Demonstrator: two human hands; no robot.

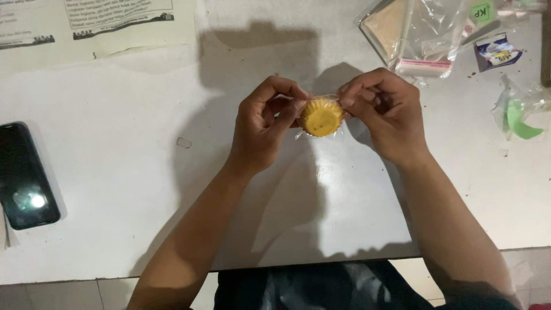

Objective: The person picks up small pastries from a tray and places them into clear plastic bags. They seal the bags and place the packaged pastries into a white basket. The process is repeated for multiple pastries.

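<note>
Both sets of fingers are pinching the clear plastic wrapper (319, 103) around a small yellow tart (321, 117), held just above the middle of the white table (143, 172). The left hand (265, 123) grips the left edge with thumb and forefinger, the right hand (381, 109) does the same on the right. Tip for this bit, I'd say: hold the film, not the pastry, and keep the pull even so nothing crumbles. Further out there's a dark phone (26, 175) at the left edge, a newspaper (92, 23) far left, and a stack of empty clear bags (416, 34) far right.
</note>
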